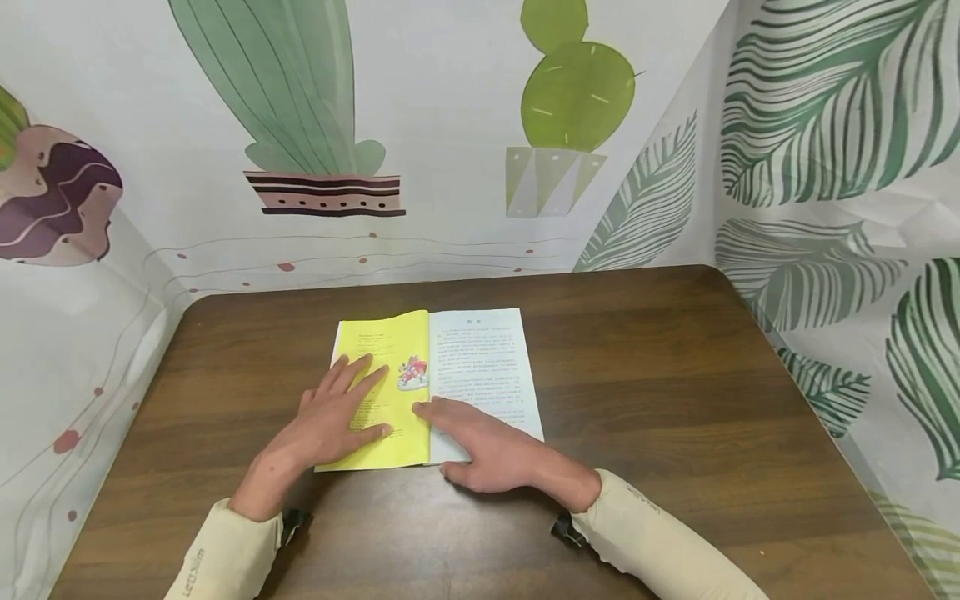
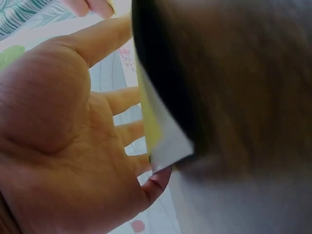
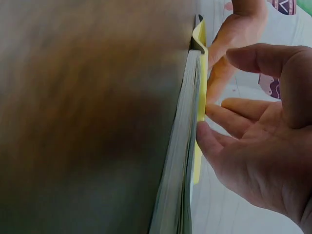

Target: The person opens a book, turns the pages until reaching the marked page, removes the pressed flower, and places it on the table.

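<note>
An open book lies on the brown table, with a yellow left page (image 1: 375, 454) and a white right page (image 1: 480, 358) of printed text. My left hand (image 1: 333, 417) rests on the yellow page with its fingers spread. In the left wrist view, that hand's fingertips press along the yellow sheet (image 2: 152, 131), whose pale corner shows near the little finger. My right hand (image 1: 487, 446) lies over the lower white page, its fingertips at the fold. Seen from the right wrist, the thick page block (image 3: 178, 141) stands beside the right hand's fingers (image 3: 209, 141).
The wooden table (image 1: 675, 400) extends around the book on all sides. Behind it hangs a white wall covering (image 1: 450, 233) printed with cacti and leaves. A small pink figure (image 1: 412, 372) is printed on the yellow page. Dark straps (image 1: 568, 531) sit at both wrists.
</note>
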### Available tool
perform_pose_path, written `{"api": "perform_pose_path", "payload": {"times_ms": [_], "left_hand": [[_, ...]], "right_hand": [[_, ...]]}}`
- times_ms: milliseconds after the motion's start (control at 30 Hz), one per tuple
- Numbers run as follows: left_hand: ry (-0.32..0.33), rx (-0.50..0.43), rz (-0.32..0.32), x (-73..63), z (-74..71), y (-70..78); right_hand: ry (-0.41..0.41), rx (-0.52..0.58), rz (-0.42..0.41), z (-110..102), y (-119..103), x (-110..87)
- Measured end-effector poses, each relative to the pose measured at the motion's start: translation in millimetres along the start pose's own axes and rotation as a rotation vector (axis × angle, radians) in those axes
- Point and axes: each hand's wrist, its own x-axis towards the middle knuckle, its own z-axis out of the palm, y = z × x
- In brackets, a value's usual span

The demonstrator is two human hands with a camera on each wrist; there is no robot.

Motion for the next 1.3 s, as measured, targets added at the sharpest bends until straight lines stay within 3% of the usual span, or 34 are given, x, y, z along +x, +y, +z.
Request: {"api": "perform_pose_path", "payload": {"times_ms": [300, 467, 633, 867, 1033, 1200, 1300], "left_hand": [[-0.010, -0.019, -0.006, 0.6, 2.0, -0.6], [-0.018, -0.012, -0.010, 0.1, 0.1, 0.6], [-0.027, -0.007, -0.020, 0.4, -0.9, 2.1], [-0.031, -0.006, -0.031, 0.4, -0.7, 2.0], [-0.037, -0.007, -0.032, -0.2, -1.2, 1.2], [-0.034, -0.007, -0.027, -0.7, -1.6, 1.7], [-0.029, -0.008, -0.025, -1.0, -1.8, 2.4]], "right_hand": [[0.006, -0.085, 0.050, -7.1, 5.4, -6.4], [0.032, -0.277, 0.101, -9.5, 8.5, -10.3], [0.060, -0.425, 0.065, -12.2, 12.2, -11.4], [0.039, -0.437, 0.011, -16.9, 13.0, -13.3], [0.023, -0.456, -0.075, -21.6, 13.8, -18.9], [0.068, -0.453, -0.169, -24.8, 14.1, -27.4], [0.106, -0.413, -0.170, -26.8, 16.9, -34.9]]}}
